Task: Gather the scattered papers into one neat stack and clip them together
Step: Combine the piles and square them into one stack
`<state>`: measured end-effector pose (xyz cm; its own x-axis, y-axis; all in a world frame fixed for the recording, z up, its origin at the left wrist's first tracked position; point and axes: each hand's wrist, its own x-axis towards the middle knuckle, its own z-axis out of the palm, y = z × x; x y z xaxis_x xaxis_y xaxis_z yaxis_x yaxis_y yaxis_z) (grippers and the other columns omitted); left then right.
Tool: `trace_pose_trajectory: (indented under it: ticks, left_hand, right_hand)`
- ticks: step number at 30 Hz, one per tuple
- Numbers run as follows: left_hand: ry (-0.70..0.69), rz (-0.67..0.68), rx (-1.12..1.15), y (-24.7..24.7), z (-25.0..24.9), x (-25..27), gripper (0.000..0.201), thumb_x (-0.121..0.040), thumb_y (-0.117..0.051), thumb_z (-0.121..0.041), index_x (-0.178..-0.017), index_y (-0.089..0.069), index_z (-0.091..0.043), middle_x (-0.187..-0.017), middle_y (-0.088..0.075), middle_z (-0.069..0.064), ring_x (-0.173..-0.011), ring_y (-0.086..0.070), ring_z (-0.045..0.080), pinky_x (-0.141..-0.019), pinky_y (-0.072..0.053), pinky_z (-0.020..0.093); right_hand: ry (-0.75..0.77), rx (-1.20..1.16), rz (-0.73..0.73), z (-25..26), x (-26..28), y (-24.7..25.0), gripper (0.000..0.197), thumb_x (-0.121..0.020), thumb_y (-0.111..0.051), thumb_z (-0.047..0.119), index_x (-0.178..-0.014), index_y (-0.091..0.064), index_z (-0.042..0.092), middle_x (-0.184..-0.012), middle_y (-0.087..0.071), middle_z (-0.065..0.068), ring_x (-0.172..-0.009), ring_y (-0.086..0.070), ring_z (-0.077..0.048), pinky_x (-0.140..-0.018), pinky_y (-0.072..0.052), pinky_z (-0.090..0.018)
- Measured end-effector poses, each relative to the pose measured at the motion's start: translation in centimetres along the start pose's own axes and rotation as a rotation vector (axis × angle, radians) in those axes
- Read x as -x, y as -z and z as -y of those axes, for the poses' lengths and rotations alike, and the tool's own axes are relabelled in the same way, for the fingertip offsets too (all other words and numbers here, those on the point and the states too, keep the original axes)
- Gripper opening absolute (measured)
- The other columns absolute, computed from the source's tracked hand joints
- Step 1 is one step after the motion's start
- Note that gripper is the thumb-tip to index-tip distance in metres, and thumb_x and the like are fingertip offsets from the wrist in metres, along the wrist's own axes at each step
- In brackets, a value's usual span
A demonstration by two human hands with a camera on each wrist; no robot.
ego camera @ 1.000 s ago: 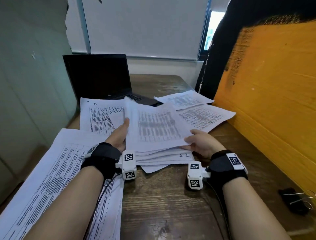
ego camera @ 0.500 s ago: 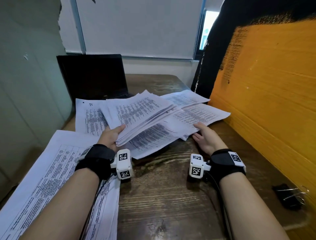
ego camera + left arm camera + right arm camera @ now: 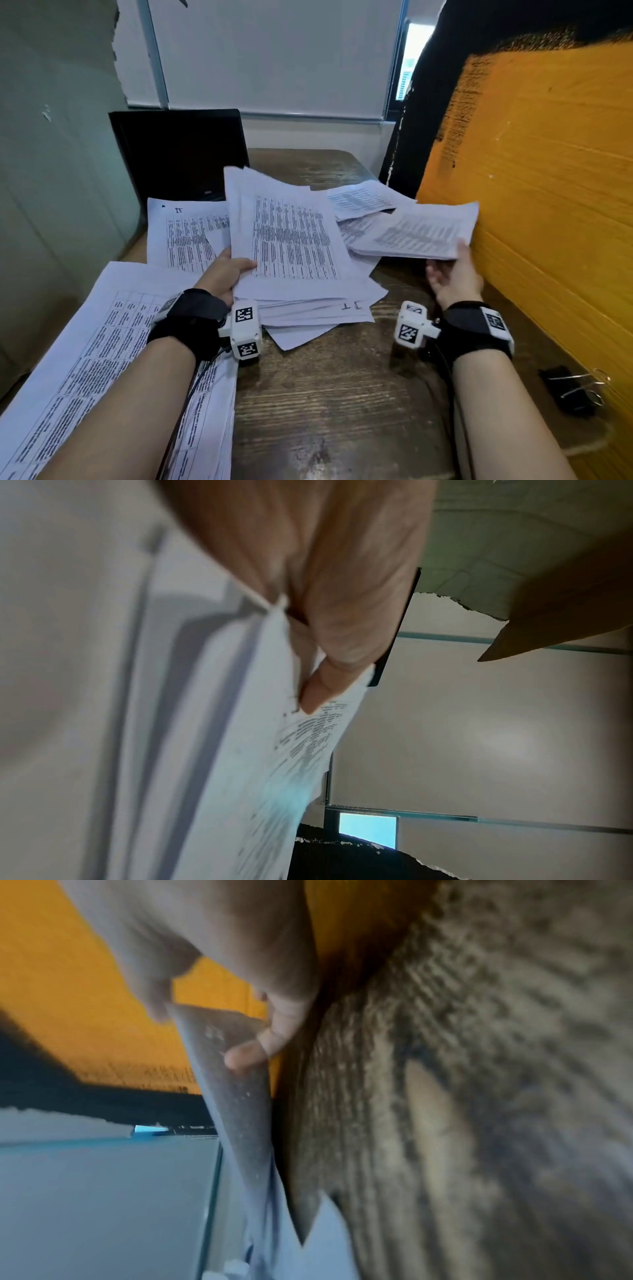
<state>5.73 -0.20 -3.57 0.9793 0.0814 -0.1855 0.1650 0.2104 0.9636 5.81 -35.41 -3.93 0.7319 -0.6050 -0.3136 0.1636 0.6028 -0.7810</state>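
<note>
My left hand (image 3: 228, 274) grips the near left edge of a thick stack of printed papers (image 3: 294, 246), thumb on the top sheet; the left wrist view shows that thumb (image 3: 322, 693) pressed on the stack's edge (image 3: 240, 750). My right hand (image 3: 452, 270) pinches the corner of a thinner bundle of sheets (image 3: 418, 233) lifted off the table by the orange wall; in the right wrist view the fingertips (image 3: 246, 1053) sit under that bundle (image 3: 236, 1096). More loose sheets lie behind (image 3: 363, 198), at the left (image 3: 181, 233) and under my left forearm (image 3: 85, 359). A black binder clip (image 3: 572, 389) lies at the right.
A black laptop (image 3: 178, 154) stands open at the back left of the wooden table (image 3: 335, 394). An orange cardboard wall (image 3: 548, 188) runs along the right side, close to my right hand. A grey panel closes off the left.
My left hand has tilted the thick stack up and back toward me. My right hand moved right, took hold of the bundle by the orange wall and lifted it.
</note>
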Motion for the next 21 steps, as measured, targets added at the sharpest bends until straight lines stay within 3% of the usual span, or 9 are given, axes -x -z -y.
trace_pose_trajectory:
  ticks: [3, 6, 9, 12, 13, 16, 17, 19, 21]
  left_hand:
    - [0.011, 0.056, -0.091, -0.2, 0.0, 0.2, 0.053, -0.099, -0.043, -0.002, -0.148, -0.027, -0.015, -0.122, -0.053, 0.007, -0.076, -0.058, 0.019, -0.047, -0.052, 0.022]
    - [-0.013, 0.022, -0.231, 0.0, -0.2, 0.3, 0.048, -0.1, -0.042, -0.006, -0.145, -0.033, -0.022, -0.101, -0.052, 0.001, -0.07, -0.05, 0.019, -0.042, -0.045, 0.016]
    - [-0.008, 0.013, -0.26, 0.0, -0.1, -0.1, 0.053, -0.098, -0.043, 0.001, -0.145, -0.033, -0.02, -0.117, -0.053, 0.01, -0.072, -0.052, 0.02, -0.049, -0.047, 0.02]
    - [0.03, 0.075, -0.225, -0.3, 0.0, 0.5, 0.052, -0.095, -0.038, 0.011, -0.143, -0.033, -0.006, -0.108, -0.058, 0.014, -0.077, -0.058, 0.024, -0.047, -0.053, 0.022]
    - [0.034, 0.09, -0.211, -0.3, 0.1, 0.6, 0.049, -0.095, -0.036, 0.012, -0.142, -0.034, -0.002, -0.102, -0.059, 0.012, -0.078, -0.06, 0.024, -0.045, -0.053, 0.021]
    - [0.026, 0.101, -0.224, -0.8, -0.2, 1.3, 0.048, -0.097, -0.033, 0.01, -0.142, -0.034, -0.004, -0.107, -0.056, 0.009, -0.075, -0.055, 0.013, -0.046, -0.05, 0.017]
    - [0.019, 0.099, -0.216, -0.9, -0.2, 1.2, 0.049, -0.097, -0.033, 0.009, -0.145, -0.032, -0.006, -0.108, -0.055, 0.006, -0.072, -0.052, 0.01, -0.047, -0.047, 0.016]
    - [0.011, 0.074, -0.182, -1.2, -0.3, 1.4, 0.053, -0.098, -0.032, 0.007, -0.148, -0.026, -0.01, -0.1, -0.053, -0.001, -0.071, -0.047, 0.008, -0.051, -0.048, 0.014]
    - [0.026, 0.048, -0.181, -1.1, -0.4, 1.5, 0.053, -0.098, -0.03, 0.006, -0.148, -0.027, -0.012, -0.108, -0.051, -0.003, -0.079, -0.05, 0.013, -0.079, -0.045, 0.021]
  right_hand:
    - [-0.034, 0.19, 0.039, -1.4, -0.2, -1.0, 0.01, -0.081, -0.06, -0.014, -0.088, -0.057, -0.007, -0.068, -0.06, -0.013, -0.04, -0.06, -0.013, -0.039, -0.046, -0.015]
    - [-0.011, 0.07, 0.06, -1.3, -0.3, -0.7, 0.019, -0.083, -0.05, -0.016, -0.072, -0.057, -0.002, -0.074, -0.058, -0.016, -0.059, -0.057, -0.018, -0.044, -0.046, -0.015]
    - [-0.182, -0.434, 0.227, 0.5, -0.4, -0.4, 0.02, -0.096, -0.043, 0.002, -0.097, -0.062, 0.008, -0.095, -0.058, -0.032, -0.072, -0.057, -0.014, -0.063, -0.047, -0.018]
    - [-0.424, -0.818, 0.299, 0.5, -0.5, -0.4, 0.02, -0.096, -0.04, -0.006, -0.111, -0.052, 0.0, -0.077, -0.055, -0.021, -0.063, -0.054, -0.019, -0.047, -0.051, -0.026]
    - [-0.534, -0.743, 0.354, 0.3, 0.4, -1.0, 0.02, -0.088, -0.048, -0.015, -0.103, -0.053, -0.002, -0.073, -0.055, -0.018, -0.061, -0.055, -0.018, -0.045, -0.05, -0.027]
    - [-0.631, -0.135, 0.56, -1.9, 2.7, -2.9, 0.06, -0.038, -0.07, -0.038, -0.078, -0.051, 0.003, -0.058, -0.051, -0.011, -0.044, -0.055, -0.016, -0.04, -0.047, -0.02]
    - [-0.664, 0.019, 0.635, -2.4, 3.7, -3.3, 0.057, -0.04, -0.071, -0.036, -0.076, -0.049, 0.004, -0.055, -0.049, -0.009, -0.04, -0.054, -0.014, -0.038, -0.045, -0.017]
    - [-0.633, 0.343, 0.659, -2.8, 5.2, -4.0, 0.027, -0.078, -0.054, -0.021, -0.076, -0.044, 0.004, -0.048, -0.045, -0.005, -0.035, -0.048, -0.009, -0.034, -0.039, -0.011]
    - [-0.566, 0.611, 0.717, -3.0, 5.6, -4.1, 0.026, -0.093, -0.032, -0.007, -0.072, -0.036, 0.008, -0.042, -0.037, 0.0, -0.03, -0.037, -0.005, -0.029, -0.029, -0.009]
